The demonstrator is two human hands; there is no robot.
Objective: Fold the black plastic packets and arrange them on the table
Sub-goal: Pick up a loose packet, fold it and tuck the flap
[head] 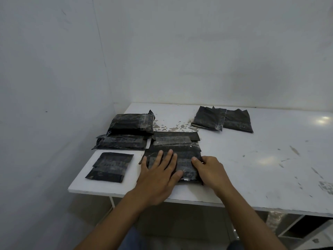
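Head view: I see the left hand (158, 172) flat, fingers spread, pressing a glossy, crinkled black packet (177, 144) near the front of the scuffed white table (252, 159); the right hand (211, 170) pinches its right edge

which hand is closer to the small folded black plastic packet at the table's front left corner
Left. The left hand lies flat on the large black plastic packet right of the small folded packet, not touching it. The right hand grips the large packet's right edge, farther off.
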